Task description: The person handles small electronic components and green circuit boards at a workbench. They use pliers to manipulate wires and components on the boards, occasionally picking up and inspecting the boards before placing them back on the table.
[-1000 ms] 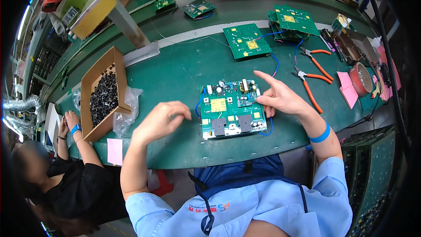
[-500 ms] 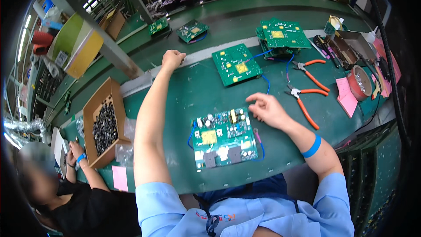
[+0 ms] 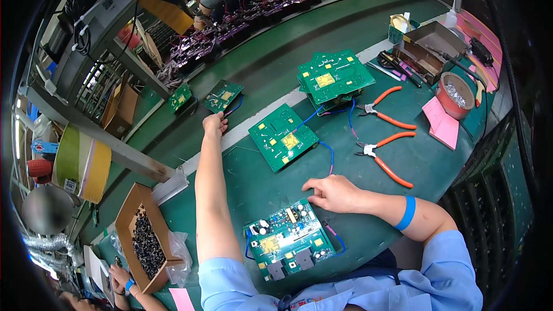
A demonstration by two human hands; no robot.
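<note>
My left arm reaches far forward. My left hand (image 3: 215, 124) is closed, its curled fingers at the near edge of a small green circuit board (image 3: 223, 97) with a blue wire; whether they grip it is hidden. My right hand (image 3: 334, 193) holds nothing, its bent index finger apart from the thumb, just beyond the upper right corner of a populated circuit board (image 3: 288, 239). That board lies component side up close to my body, with a blue wire at either side. Farther off lies another circuit board (image 3: 276, 132), solder side up.
Stacked circuit boards (image 3: 337, 75) stand at the back. Two orange-handled cutters (image 3: 383, 158) lie at the right, near pink paper (image 3: 440, 121) and a round tub (image 3: 455, 95). A carton of black parts (image 3: 164, 247) stands left. Co-workers are at far left and across the line.
My left hand has come up to the small board on the far strip. My right hand has shifted slightly, still beside the near board. The whole view has turned.
</note>
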